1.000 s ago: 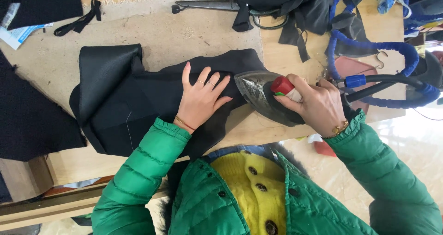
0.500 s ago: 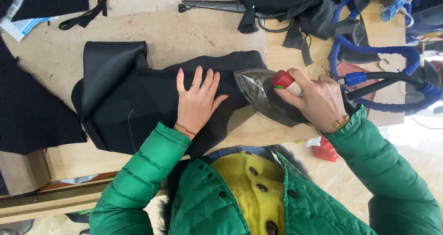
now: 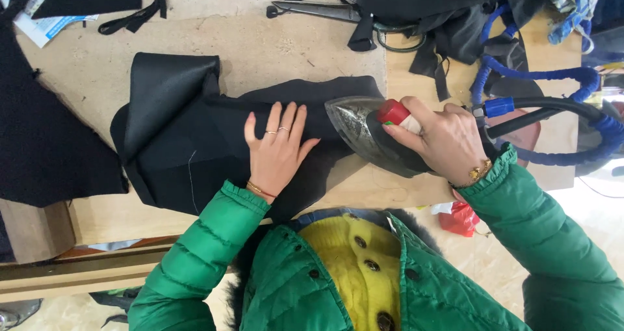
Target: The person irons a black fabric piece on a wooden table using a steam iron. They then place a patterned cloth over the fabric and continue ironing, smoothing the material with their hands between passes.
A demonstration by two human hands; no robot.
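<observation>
Since the earlier frames little has shifted: the iron (image 3: 364, 133) has crept a touch further onto the black cloth (image 3: 214, 142), and the left hand (image 3: 276, 146) has kept its place on the fabric. That left hand lies flat and open, fingers spread, palm pressing the cloth down onto the padded table (image 3: 286, 45) just beside the iron's pointed tip. The right hand (image 3: 445, 139) is closed around the iron's handle, its thumb near the red knob (image 3: 393, 112), with a blue-wrapped hose (image 3: 552, 77) looping away behind the wrist. The cloth lies across the middle of the table, one end folded up into a glossy flap (image 3: 166, 87) at the left; large scissors (image 3: 312, 9) and loose black scraps (image 3: 429, 6) lie along the far edge. To press well here, I judge the flat hand should keep the fabric taut and smooth ahead of the tip while staying clear of the hot plate, and the iron should glide slowly along the fold rather than sit in one spot.
</observation>
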